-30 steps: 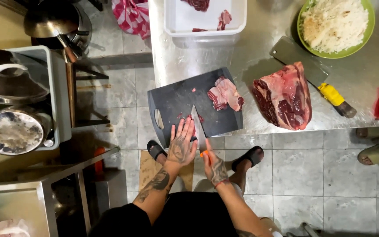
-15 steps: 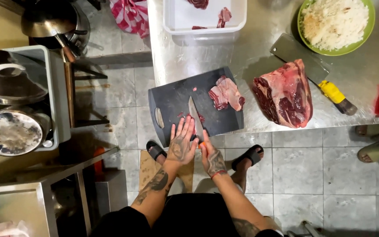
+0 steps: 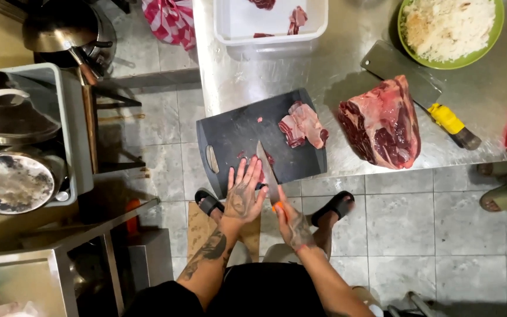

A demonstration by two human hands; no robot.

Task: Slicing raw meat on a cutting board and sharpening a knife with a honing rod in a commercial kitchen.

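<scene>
Steel counter over grey floor tiles carries your dark cutting board (image 3: 236,132) at its near edge. Your left hand (image 3: 243,196) lies flat with fingers spread on the board's near rim, just left of the knife (image 3: 267,170), and your right hand (image 3: 291,223) grips its orange handle (blade pointing away from you, a small red scrap beside it). Sliced meat (image 3: 303,124) sits farther up the board, then the big raw slab (image 3: 382,123), a cleaver (image 3: 403,73) behind it, and a green bowl of rice (image 3: 450,26).
</scene>
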